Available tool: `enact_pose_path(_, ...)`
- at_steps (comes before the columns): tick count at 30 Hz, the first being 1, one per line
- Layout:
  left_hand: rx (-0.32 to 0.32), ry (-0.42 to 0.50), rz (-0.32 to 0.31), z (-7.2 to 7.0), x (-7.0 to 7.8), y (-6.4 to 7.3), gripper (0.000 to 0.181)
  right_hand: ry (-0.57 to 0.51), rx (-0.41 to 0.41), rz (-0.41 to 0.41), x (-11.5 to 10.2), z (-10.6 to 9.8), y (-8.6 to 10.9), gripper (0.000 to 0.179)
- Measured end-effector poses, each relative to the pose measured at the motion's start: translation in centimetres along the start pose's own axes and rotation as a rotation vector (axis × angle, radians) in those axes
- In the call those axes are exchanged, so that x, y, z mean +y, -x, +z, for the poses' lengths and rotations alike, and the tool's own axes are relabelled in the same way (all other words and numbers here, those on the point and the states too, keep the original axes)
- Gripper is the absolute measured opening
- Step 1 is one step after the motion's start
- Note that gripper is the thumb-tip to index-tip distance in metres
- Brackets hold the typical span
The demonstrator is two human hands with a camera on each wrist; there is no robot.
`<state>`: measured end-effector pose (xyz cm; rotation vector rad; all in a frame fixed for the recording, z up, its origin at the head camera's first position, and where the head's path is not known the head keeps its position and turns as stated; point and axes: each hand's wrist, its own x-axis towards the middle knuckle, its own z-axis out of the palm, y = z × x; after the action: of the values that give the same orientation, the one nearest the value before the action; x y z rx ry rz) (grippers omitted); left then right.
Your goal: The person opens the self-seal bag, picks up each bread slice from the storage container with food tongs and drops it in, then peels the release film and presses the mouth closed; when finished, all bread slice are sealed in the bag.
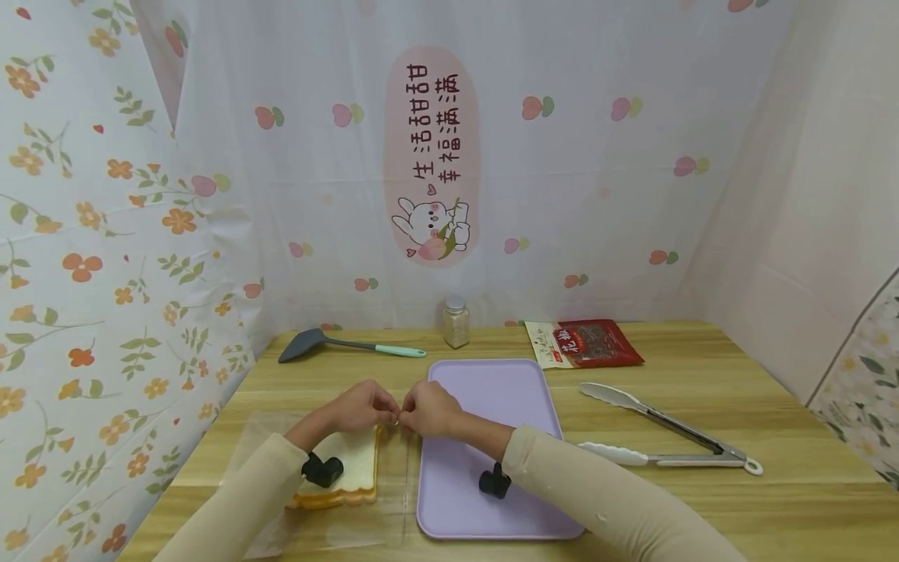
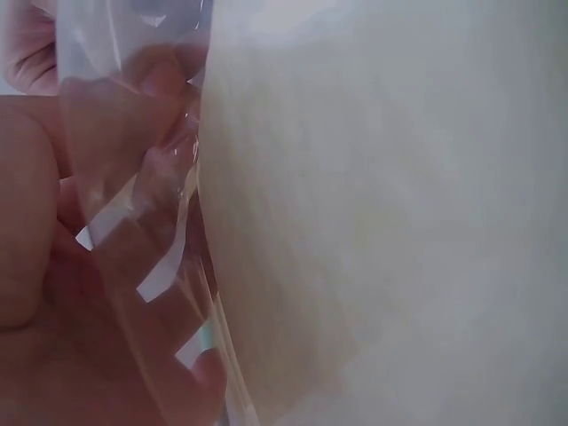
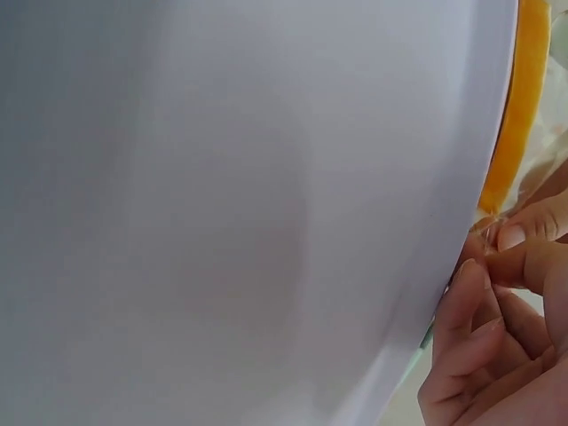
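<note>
Left hand point(image 1: 361, 407) and right hand point(image 1: 430, 409): brought together just below the centre of the frame, thumbs and fingertips pinched on the edge of a clear bag point(image 1: 330, 529). Left wrist view: clear film lies across the fingers. A small glint shows between the fingertips; too small to say whether tie or fold.

Bag spreads over the counter point(image 1: 492, 550), lower left of the frame. Bread point(image 1: 360, 460), pale with golden crust, lies there partly under the left forearm. It appears to be inside the bag; not certain.

Step in hand, as I judge it: fingertip work at the bag's edge, either parting or closing it; cannot tell which. Next move probably calls for keeping one pinch firm while the other works along the film, without pressing the bread.

Lilac tray point(image 1: 485, 390): lower centre, beneath the right forearm, beside the bag. Tongs point(image 1: 684, 460): lower right, arms spread. Spatula point(image 1: 351, 345): left of centre. Jar point(image 1: 456, 325): by the back cloth, no readable label.

Writing: red packet point(image 1: 597, 343), right of centre, reads 花椒; smaller print illegible. Cloth point(image 1: 309, 203), upper centre: two columns, bottom upward, 生活 then repeated 甜; 幸福 then repeated 满.
</note>
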<state>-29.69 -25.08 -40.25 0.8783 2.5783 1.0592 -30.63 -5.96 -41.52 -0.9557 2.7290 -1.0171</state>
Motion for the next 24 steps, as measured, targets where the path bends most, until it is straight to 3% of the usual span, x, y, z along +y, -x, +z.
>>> enact_pose_path(8,0.002,0.026,-0.032,0.2,-0.2,0.0,0.014,0.027,0.012,0.018,0.1,-0.4,-0.1,0.025)
enact_pose_path(13,0.027,0.036,-0.038,0.2,-0.1,-0.1,0.017,0.002,-0.001,0.046,0.3,-1.0,0.0,0.018)
enact_pose_path(19,0.031,0.042,-0.046,0.2,-0.2,-0.1,0.016,-0.032,-0.031,0.015,0.5,-0.9,0.2,0.012)
enact_pose_path(24,0.025,0.058,-0.015,0.3,-0.3,0.0,0.016,-0.049,-0.017,-0.002,0.5,-0.7,0.3,0.017)
